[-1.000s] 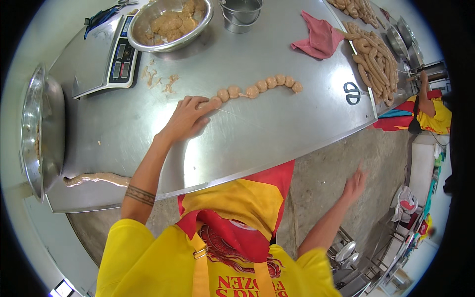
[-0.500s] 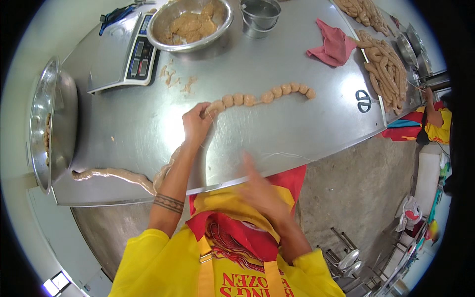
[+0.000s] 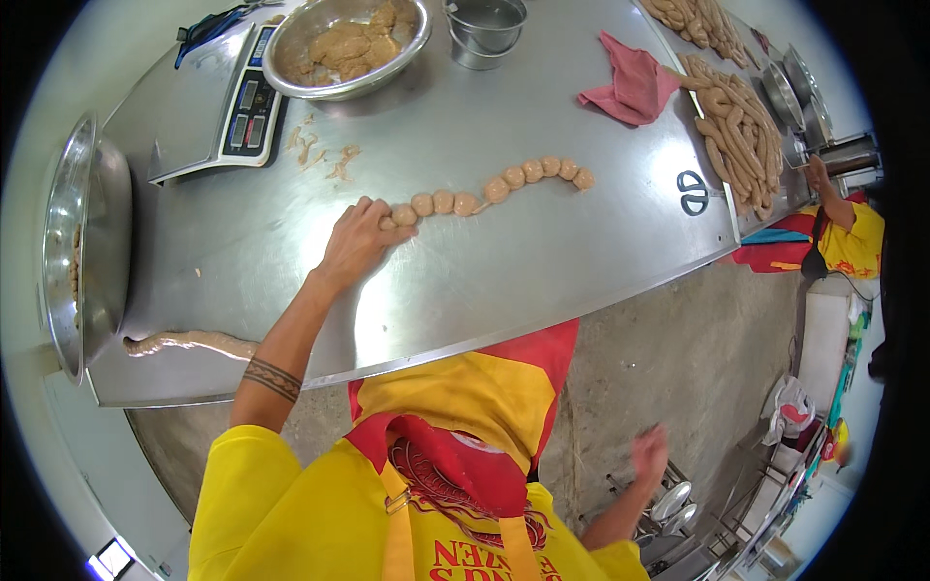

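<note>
Tan sausage links [image 3: 465,202], apparently mid-tying, lie pinched by the left hand [image 3: 358,239]. Right hand [image 3: 648,453], apart from them, blurs, grip unclear; next tie likely needs both.

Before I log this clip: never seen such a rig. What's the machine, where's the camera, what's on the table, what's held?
There's no machine: you see a person's two bare hands. The view comes from the left of two wide fisheye cameras worn on the head, looking down, so straight edges bend near the rim.

The left hand holds the left end of a string of round sausage links on the metal table. The right hand is out past the table edge, blurred; I can't tell if it holds anything.

Also on the table: a smooth sausage length near the left forearm, a scale, a bowl of ground filling, a metal pail and a pink cloth.
</note>
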Motion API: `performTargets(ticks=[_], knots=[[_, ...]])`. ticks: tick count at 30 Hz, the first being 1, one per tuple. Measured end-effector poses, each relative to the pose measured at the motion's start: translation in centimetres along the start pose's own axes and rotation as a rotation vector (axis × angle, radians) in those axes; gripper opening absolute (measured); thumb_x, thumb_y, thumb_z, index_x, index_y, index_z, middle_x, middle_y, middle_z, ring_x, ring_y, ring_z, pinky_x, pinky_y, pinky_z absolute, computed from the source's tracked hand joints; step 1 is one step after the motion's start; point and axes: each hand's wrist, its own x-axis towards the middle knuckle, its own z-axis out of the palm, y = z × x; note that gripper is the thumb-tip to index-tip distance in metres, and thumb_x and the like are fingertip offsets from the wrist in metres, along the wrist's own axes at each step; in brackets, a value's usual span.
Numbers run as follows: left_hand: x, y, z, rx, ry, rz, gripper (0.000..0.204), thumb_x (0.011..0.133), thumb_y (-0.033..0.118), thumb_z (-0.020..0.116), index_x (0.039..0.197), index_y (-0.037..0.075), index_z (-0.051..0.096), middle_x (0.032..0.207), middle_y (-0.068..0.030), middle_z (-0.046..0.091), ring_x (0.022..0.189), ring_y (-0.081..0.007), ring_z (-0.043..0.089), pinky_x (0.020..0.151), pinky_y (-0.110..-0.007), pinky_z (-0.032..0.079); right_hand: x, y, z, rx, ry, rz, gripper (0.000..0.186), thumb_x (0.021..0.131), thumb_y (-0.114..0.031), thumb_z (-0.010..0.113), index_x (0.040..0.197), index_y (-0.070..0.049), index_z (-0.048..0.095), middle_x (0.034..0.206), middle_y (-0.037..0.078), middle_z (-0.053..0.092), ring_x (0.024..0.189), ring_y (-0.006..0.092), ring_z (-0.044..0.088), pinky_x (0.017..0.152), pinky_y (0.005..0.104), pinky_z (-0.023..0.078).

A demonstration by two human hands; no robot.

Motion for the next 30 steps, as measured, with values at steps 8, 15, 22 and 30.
performTargets(ticks=[8, 15, 22, 30], knots=[[-3.1, 0.7, -0.7, -0.639, 0.166, -0.403, 0.074, 0.094, 0.008, 0.073, 0.16, 0.012, 0.04, 0.123, -0.0162, 0.072, 0.106, -0.0323, 0.067, 0.099, -0.045, 0.055, 41.5, 0.3, 34.0, -2.245, 0.289, -0.112, 0.053, 0.076, -0.028, 0.087, 0.121, -0.005, 0.071, 0.094, 0.011, 0.077, 0.077, 0.0245, 0.073, 0.063, 0.0377, 0.056], [-2.9, 1.9, 1.1, -0.83, 0.335, -0.794, 0.062, 0.091, 0.009, 0.08, 0.147, 0.007, 0.054, 0.099, -0.0123, 0.077, 0.088, -0.0183, 0.073, 0.08, -0.033, 0.058, 24.0, 35.9, 51.3, -2.245, -0.699, -0.638, 0.058, 0.089, -0.021, 0.07, 0.141, 0.001, 0.054, 0.104, 0.019, 0.075, 0.098, 0.0335, 0.075, 0.088, 0.0504, 0.057], [-2.7, 1.8, 2.6, -0.642, 0.508, -0.761, 0.032, 0.092, 0.012, 0.08, 0.12, -0.003, 0.072, 0.1, -0.0129, 0.079, 0.087, -0.0179, 0.074, 0.08, -0.031, 0.059, 4.0, 5.9, 26.5, -1.772, 0.077, 0.41, 0.023, 0.097, -0.005, 0.071, 0.12, -0.006, 0.075, 0.107, 0.015, 0.079, 0.114, 0.0185, 0.072, 0.105, 0.0383, 0.051], [-3.0, -0.9, 0.5, -0.059, 0.156, -0.078, 0.033, 0.09, 0.012, 0.079, 0.117, 0.031, 0.081, 0.096, -0.0036, 0.057, 0.091, -0.0244, 0.054, 0.078, -0.035, 0.051, -9.6, -2.5, 2.9, -0.706, 0.044, 0.623, 0.005, 0.093, -0.007, 0.068, 0.098, -0.007, 0.069, 0.087, 0.003, 0.07, 0.075, 0.0197, 0.065, 0.073, 0.0388, 0.053]])
